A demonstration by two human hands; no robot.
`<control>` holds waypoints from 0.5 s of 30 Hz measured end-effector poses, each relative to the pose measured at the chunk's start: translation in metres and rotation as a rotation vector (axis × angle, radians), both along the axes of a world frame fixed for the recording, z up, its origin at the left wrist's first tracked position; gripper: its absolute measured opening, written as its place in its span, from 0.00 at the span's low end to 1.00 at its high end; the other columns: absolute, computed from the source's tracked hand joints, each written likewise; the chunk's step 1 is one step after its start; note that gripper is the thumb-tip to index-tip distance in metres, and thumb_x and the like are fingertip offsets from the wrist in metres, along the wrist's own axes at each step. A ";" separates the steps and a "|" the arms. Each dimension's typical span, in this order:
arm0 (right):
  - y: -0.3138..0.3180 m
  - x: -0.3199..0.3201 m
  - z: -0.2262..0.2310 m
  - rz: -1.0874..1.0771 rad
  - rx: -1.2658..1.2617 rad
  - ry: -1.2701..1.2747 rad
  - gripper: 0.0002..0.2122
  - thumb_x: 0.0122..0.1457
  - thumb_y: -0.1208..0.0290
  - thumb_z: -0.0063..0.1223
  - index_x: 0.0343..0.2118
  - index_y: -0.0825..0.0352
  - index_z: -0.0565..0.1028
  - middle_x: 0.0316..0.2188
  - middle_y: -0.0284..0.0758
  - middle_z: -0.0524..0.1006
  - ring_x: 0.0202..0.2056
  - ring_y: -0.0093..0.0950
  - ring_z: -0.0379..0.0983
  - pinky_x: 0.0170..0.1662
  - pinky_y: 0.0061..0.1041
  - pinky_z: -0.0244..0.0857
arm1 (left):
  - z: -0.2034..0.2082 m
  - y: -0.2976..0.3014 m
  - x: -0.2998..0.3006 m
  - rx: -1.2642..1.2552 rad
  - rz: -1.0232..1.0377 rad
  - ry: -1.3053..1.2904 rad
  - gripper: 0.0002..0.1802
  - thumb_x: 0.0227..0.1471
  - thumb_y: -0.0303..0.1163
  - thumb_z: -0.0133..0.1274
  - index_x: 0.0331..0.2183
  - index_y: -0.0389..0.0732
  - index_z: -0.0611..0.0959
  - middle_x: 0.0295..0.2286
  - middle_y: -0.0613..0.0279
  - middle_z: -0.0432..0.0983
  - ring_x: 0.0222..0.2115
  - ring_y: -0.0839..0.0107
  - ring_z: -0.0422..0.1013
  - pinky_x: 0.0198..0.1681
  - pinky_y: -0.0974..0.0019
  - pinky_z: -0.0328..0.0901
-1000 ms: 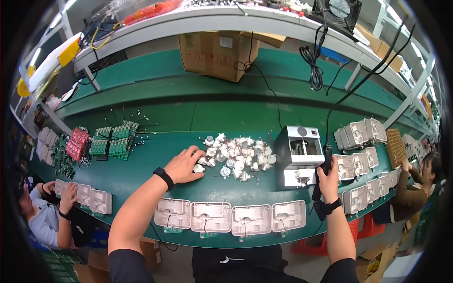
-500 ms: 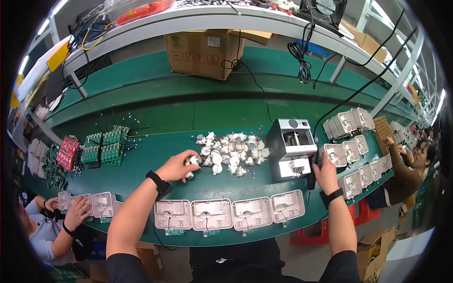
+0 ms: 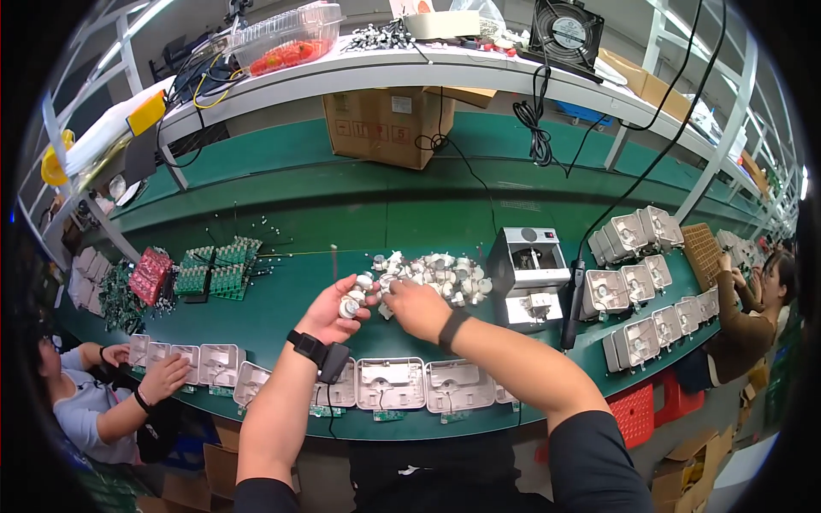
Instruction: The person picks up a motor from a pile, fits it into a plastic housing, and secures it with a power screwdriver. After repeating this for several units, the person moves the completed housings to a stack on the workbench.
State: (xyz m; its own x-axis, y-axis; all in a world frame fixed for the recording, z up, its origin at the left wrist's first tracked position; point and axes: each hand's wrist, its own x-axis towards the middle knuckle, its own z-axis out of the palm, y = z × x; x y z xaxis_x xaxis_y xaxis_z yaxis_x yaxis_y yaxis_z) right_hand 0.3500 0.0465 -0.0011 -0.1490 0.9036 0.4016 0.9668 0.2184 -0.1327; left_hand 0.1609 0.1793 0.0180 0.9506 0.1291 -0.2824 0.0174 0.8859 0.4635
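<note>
My left hand [image 3: 329, 309], palm up with curled fingers, holds a few small white round plastic parts [image 3: 350, 306]. Close beside it, my right hand [image 3: 417, 313] reaches across to the left end of a pile of similar white round parts [image 3: 445, 275]. Its fingers are bent together, and what they pinch, if anything, is hidden. Along the near edge runs a row of open white plastic housings [image 3: 391, 385], small green circuit boards hanging from them on wires. My left forearm covers part of that row.
A silver-black machine [image 3: 530, 278] stands right of the pile, with a black electric screwdriver [image 3: 573, 303] beside it. More housings [image 3: 637, 342] are at the right. Green circuit boards [image 3: 218, 269] lie left. Co-workers sit at both sides. Above is a shelf [image 3: 385, 70].
My right hand has left the screwdriver beside the machine and crossed left to the pile. My left hand has turned palm up with white parts in it. The view has shifted slightly.
</note>
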 end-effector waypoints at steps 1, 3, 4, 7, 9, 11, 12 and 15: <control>0.005 -0.004 -0.008 -0.003 0.008 -0.077 0.07 0.56 0.72 0.52 0.37 0.66 0.78 0.32 0.42 0.75 0.36 0.41 0.77 0.38 0.39 0.74 | 0.003 -0.003 -0.004 0.004 0.006 0.006 0.23 0.67 0.47 0.44 0.49 0.36 0.77 0.30 0.65 0.74 0.23 0.77 0.69 0.13 0.81 0.58; 0.011 0.000 -0.024 -0.031 -0.013 -0.064 0.07 0.58 0.72 0.51 0.37 0.65 0.77 0.32 0.42 0.75 0.36 0.41 0.77 0.38 0.39 0.74 | 0.011 -0.008 -0.004 0.127 0.034 0.105 0.21 0.66 0.45 0.46 0.46 0.38 0.79 0.29 0.66 0.76 0.24 0.77 0.70 0.14 0.80 0.59; 0.014 0.003 -0.029 -0.060 -0.040 -0.055 0.07 0.59 0.71 0.50 0.36 0.64 0.77 0.32 0.42 0.75 0.37 0.41 0.77 0.38 0.39 0.74 | 0.015 -0.009 -0.003 0.187 0.047 0.152 0.20 0.65 0.45 0.47 0.45 0.38 0.80 0.29 0.66 0.76 0.25 0.78 0.71 0.14 0.80 0.59; 0.010 0.010 -0.020 -0.113 -0.101 -0.060 0.07 0.60 0.71 0.49 0.37 0.64 0.77 0.32 0.42 0.76 0.36 0.42 0.78 0.38 0.39 0.74 | 0.034 -0.013 -0.009 0.318 0.119 0.228 0.18 0.64 0.44 0.48 0.43 0.39 0.81 0.31 0.65 0.78 0.24 0.78 0.71 0.16 0.78 0.61; 0.005 0.019 -0.003 -0.156 -0.170 -0.088 0.07 0.59 0.71 0.49 0.38 0.64 0.77 0.33 0.43 0.77 0.34 0.42 0.78 0.38 0.39 0.74 | 0.040 -0.007 -0.011 0.385 0.157 0.261 0.17 0.63 0.43 0.49 0.42 0.39 0.81 0.31 0.65 0.79 0.24 0.78 0.71 0.16 0.78 0.62; -0.003 0.035 0.015 -0.171 -0.112 0.001 0.08 0.59 0.71 0.50 0.38 0.65 0.78 0.33 0.44 0.78 0.35 0.42 0.78 0.39 0.40 0.74 | 0.041 0.003 -0.012 0.587 0.098 0.352 0.19 0.62 0.43 0.50 0.45 0.38 0.81 0.32 0.64 0.80 0.23 0.78 0.71 0.15 0.78 0.61; -0.009 0.043 0.023 -0.178 -0.060 0.097 0.08 0.58 0.70 0.51 0.38 0.66 0.78 0.34 0.45 0.79 0.35 0.43 0.79 0.39 0.40 0.74 | 0.042 0.005 -0.012 0.683 0.069 0.400 0.20 0.61 0.42 0.50 0.46 0.37 0.81 0.33 0.63 0.80 0.23 0.78 0.71 0.15 0.79 0.60; -0.028 0.061 0.062 -0.210 -0.059 0.359 0.10 0.57 0.70 0.54 0.39 0.67 0.79 0.35 0.47 0.80 0.37 0.44 0.79 0.40 0.41 0.73 | 0.058 0.010 -0.006 0.784 0.029 0.409 0.19 0.61 0.41 0.49 0.45 0.38 0.81 0.32 0.64 0.80 0.22 0.79 0.70 0.15 0.78 0.59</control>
State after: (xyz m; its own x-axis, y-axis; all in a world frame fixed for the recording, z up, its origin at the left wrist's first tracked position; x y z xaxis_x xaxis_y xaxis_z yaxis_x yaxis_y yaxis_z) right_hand 0.4107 0.0187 0.0614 0.1807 0.9226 0.3407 0.8793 0.0036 -0.4762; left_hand 0.1547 0.1897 0.0756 0.7882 0.4504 -0.4194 0.2973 0.3181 0.9003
